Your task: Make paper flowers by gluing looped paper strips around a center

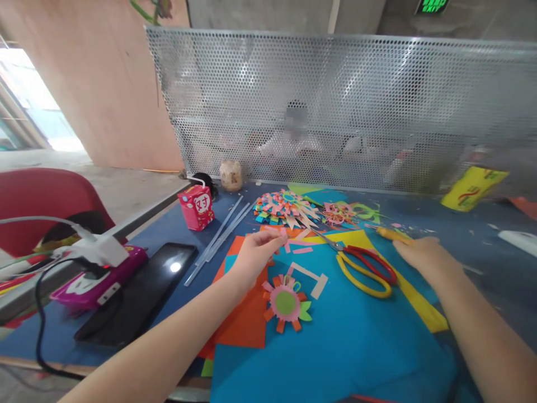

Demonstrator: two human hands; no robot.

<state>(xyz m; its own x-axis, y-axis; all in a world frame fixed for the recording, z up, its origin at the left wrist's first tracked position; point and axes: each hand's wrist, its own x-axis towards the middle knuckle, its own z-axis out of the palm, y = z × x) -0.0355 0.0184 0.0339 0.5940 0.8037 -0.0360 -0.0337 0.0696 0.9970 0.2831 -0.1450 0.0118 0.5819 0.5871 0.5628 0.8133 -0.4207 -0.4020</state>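
My left hand (254, 253) rests on the coloured paper with its fingertips pinching a small pink paper strip (280, 234). My right hand (422, 256) lies palm down on the blue sheet (335, 347), its fingers reaching toward an orange-yellow stick-like object (392, 234); whether it grips that object is unclear. Between the hands lie scissors (363, 268) with red and yellow handles. A paper flower (286, 303) with a green centre, pink ring and orange petals lies just below my left hand.
Orange (247, 324) and yellow (423, 310) sheets lie under the blue one. More paper flowers (285, 208) sit near a perforated metal screen (335, 106). A red drink carton (196, 207), clear straws (222, 235), a black phone (138, 291) and a pink device (98, 277) stand at left.
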